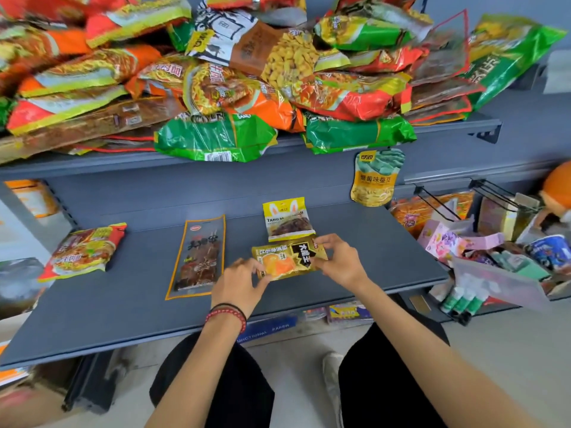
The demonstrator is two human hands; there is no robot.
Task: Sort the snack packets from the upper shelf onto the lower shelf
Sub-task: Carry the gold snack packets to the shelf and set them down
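Observation:
A gold and black snack packet point(287, 259) lies low over the lower shelf point(129, 307), held at both ends. My left hand point(238, 284) pinches its left edge and my right hand point(340, 261) pinches its right edge. Just behind it lies a yellow packet with rabbit ears point(287, 219). A long clear packet with an orange border point(199, 257) lies to the left, and a red and yellow noodle packet point(85, 250) further left. A yellow and teal pouch point(375, 179) leans at the shelf's back right. The upper shelf point(123, 163) carries a heap of several snack packets point(247, 78).
To the right of the lower shelf, wire racks point(494, 193) and a bin hold small boxes, bottles and cartons point(463, 298). Under the shelf edge, more boxed goods point(349, 313) show. My knees in black trousers point(386, 366) are below the shelf front.

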